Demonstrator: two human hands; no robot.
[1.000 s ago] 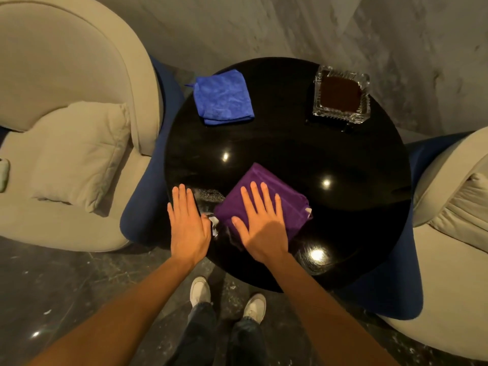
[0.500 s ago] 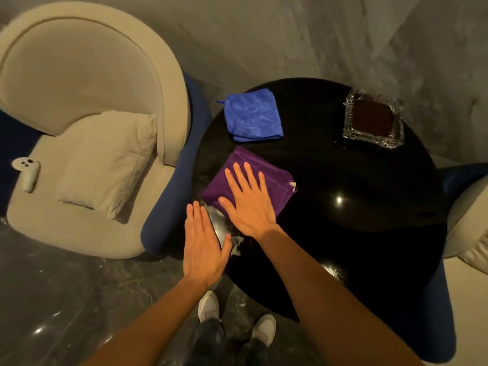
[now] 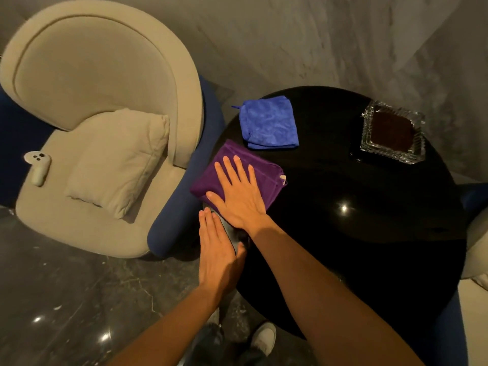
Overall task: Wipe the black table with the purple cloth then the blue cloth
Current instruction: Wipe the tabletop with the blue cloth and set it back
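The round black table [image 3: 356, 233] fills the right half of the view. A folded purple cloth [image 3: 211, 178] lies at its left edge, and my right hand [image 3: 239, 194] presses flat on it with fingers spread. My left hand [image 3: 217, 249] rests flat on the table's near left rim, fingers together, holding nothing. A folded blue cloth [image 3: 269, 124] lies just beyond the purple one, close to it; I cannot tell whether they touch.
A square glass ashtray [image 3: 393, 132] with a dark inside sits at the table's far right. A beige armchair [image 3: 100, 83] with a cushion [image 3: 118, 162] and a white controller [image 3: 38, 167] stands left of the table. Another beige seat [image 3: 478, 249] edges in at right.
My right hand has slid the purple cloth from the table's near side to its left edge, up close to the blue cloth. My left hand stayed at the near rim.
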